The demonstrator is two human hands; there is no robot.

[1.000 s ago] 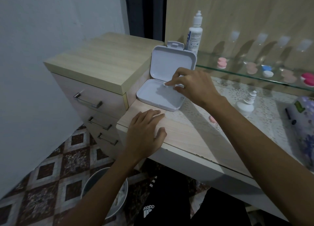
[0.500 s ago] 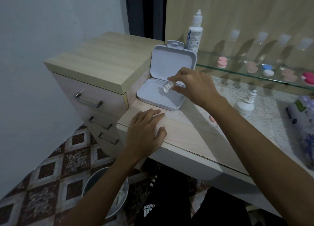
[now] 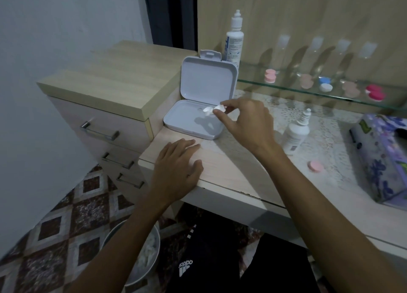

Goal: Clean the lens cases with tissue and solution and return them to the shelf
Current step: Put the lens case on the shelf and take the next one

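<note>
The person's right hand (image 3: 246,121) is pinching a small crumpled white tissue wad (image 3: 212,110) between thumb and fingertips, holding it just above the tray of the open white hinged plastic box (image 3: 193,122), whose lid is standing upright against the drawer unit. The left hand (image 3: 176,171) is lying flat, fingers straight, on the pale wooden desk top (image 3: 231,167), holding nothing. Round lens cases are sitting on the glass shelf (image 3: 286,87) behind: a pale pink pair (image 3: 270,75), a blue and white pair (image 3: 325,84) and a bright pink pair (image 3: 375,92). Another pink round lens case (image 3: 315,166) is lying on the lace mat, near a small white dropper bottle (image 3: 296,132). A tall white solution bottle (image 3: 234,39) is standing behind the box.
</note>
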